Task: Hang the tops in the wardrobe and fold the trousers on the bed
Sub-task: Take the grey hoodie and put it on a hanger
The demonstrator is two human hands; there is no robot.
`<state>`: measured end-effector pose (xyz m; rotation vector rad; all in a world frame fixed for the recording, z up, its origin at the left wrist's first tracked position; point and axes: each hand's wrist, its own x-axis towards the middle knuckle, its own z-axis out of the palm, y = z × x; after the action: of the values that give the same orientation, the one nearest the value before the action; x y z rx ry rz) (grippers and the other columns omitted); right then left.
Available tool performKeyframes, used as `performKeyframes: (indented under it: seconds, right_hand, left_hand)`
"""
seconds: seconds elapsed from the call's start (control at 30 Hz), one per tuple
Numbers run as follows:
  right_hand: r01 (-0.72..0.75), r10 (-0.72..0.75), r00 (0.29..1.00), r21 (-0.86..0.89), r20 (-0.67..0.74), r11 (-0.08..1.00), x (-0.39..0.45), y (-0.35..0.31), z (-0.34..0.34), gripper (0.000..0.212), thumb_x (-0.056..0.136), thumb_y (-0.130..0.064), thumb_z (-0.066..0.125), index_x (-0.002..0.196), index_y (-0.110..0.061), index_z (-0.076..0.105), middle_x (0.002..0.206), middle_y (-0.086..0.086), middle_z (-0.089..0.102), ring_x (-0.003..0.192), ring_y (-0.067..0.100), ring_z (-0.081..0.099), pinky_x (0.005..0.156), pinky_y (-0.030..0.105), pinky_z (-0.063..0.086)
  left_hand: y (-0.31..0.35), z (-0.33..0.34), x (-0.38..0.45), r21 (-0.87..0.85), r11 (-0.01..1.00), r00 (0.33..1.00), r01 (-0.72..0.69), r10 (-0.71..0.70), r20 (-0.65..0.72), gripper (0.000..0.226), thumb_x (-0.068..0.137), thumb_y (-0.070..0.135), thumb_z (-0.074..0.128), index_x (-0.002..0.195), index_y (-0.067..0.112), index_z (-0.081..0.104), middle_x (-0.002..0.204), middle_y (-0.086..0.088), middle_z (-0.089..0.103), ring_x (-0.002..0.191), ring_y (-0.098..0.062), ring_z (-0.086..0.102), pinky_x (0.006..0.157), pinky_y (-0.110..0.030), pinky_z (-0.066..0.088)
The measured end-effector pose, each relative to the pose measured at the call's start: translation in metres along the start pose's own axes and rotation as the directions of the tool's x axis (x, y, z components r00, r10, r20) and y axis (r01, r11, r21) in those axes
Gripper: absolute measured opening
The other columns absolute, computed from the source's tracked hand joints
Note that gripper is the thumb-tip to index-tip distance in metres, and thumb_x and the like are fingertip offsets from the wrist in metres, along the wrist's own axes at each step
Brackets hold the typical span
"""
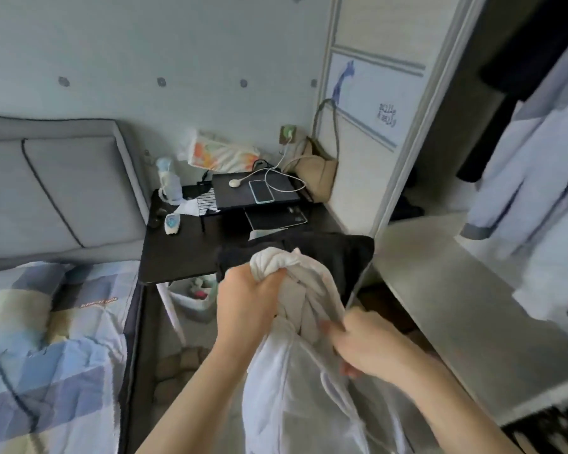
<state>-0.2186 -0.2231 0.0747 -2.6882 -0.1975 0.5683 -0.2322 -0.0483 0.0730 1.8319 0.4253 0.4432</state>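
Observation:
A white and pale beige garment (295, 381) hangs bunched in front of me at bottom centre. My left hand (246, 303) grips its gathered top in a fist. My right hand (364, 345) holds a fold of it lower on the right. A dark garment (335, 253) lies behind it on the bedside table's near edge. The bed (46, 355) with its blue and cream patchwork cover is at the left. The open wardrobe (446, 290) stands at the right, with white and dark tops (538, 191) hanging inside.
A dark bedside table (177, 253) carries a laptop stand, a phone (261, 191), cables, a bottle and a tissue pack. A beige bag (318, 168) hangs by the wardrobe's side. A small bin (191, 296) sits under the table. The grey headboard (63, 188) backs the bed.

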Motion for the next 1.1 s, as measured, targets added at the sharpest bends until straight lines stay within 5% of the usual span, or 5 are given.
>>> performKeyframes:
  seconds: [0.2, 0.43, 0.77, 0.97, 1.1]
  right_hand:
    - [-0.623, 0.323, 0.782, 0.697, 0.534, 0.355, 0.029, 0.04, 0.016, 0.069, 0.074, -0.074, 0.053, 0.102, -0.012, 0.063, 0.1, 0.011, 0.068, 0.081, 0.026, 0.065, 0.07, 0.038, 0.056]
    - [-0.093, 0.588, 0.786, 0.977, 0.189, -0.191, 0.031, 0.067, -0.003, 0.022, 0.086, 0.007, 0.052, 0.102, -0.007, 0.048, 0.059, 0.011, 0.046, 0.046, 0.019, 0.041, 0.049, 0.028, 0.037]
    - [0.325, 0.495, 0.729, 0.875, -0.474, 0.359, -0.013, -0.003, -0.079, 0.039, 0.082, 0.007, 0.053, 0.098, -0.024, 0.073, 0.077, 0.001, 0.06, 0.069, 0.016, 0.052, 0.063, 0.031, 0.043]
    - [0.367, 0.456, 0.536, 0.683, -0.71, 0.631, -0.011, -0.01, -0.099, 0.03, 0.081, -0.001, 0.067, 0.092, -0.028, 0.072, 0.087, -0.01, 0.07, 0.082, 0.007, 0.065, 0.072, 0.022, 0.054]
    - [0.359, 0.434, 0.384, 0.565, -0.815, 0.743, -0.015, 0.003, -0.111, 0.034, 0.074, -0.001, 0.072, 0.084, -0.033, 0.069, 0.09, -0.016, 0.069, 0.085, 0.0, 0.063, 0.072, 0.014, 0.051]
  left_hand:
    - [0.04, 0.067, 0.018, -0.109, 0.994, 0.935, -0.01, 0.048, 0.35, 0.026, 0.072, 0.036, 0.059, 0.06, 0.013, 0.062, 0.05, 0.001, 0.059, 0.047, -0.01, 0.053, 0.05, -0.034, 0.046]
    - [0.041, 0.085, 0.048, -0.096, 0.99, 0.863, -0.108, 0.141, 0.485, 0.021, 0.068, 0.039, 0.066, 0.075, 0.022, 0.056, 0.063, 0.007, 0.062, 0.06, -0.011, 0.059, 0.051, -0.028, 0.043]
    - [-0.025, 0.118, 0.1, 0.579, 0.681, 0.602, -0.448, -0.248, 0.759, 0.062, 0.079, 0.05, 0.062, 0.13, 0.019, 0.046, 0.112, -0.002, 0.06, 0.101, -0.026, 0.061, 0.089, -0.04, 0.051]
    - [-0.005, 0.158, 0.102, 0.114, 0.706, 0.571, -0.699, 0.455, 0.684, 0.11, 0.072, 0.046, 0.074, 0.151, 0.041, -0.003, 0.134, 0.001, 0.041, 0.103, -0.027, 0.057, 0.071, -0.038, 0.05]
    - [-0.011, 0.176, 0.092, 0.428, 0.731, 0.538, -0.531, -0.099, 0.837, 0.094, 0.082, 0.048, 0.069, 0.148, 0.005, 0.018, 0.097, -0.004, 0.062, 0.063, -0.012, 0.049, 0.055, -0.024, 0.044]
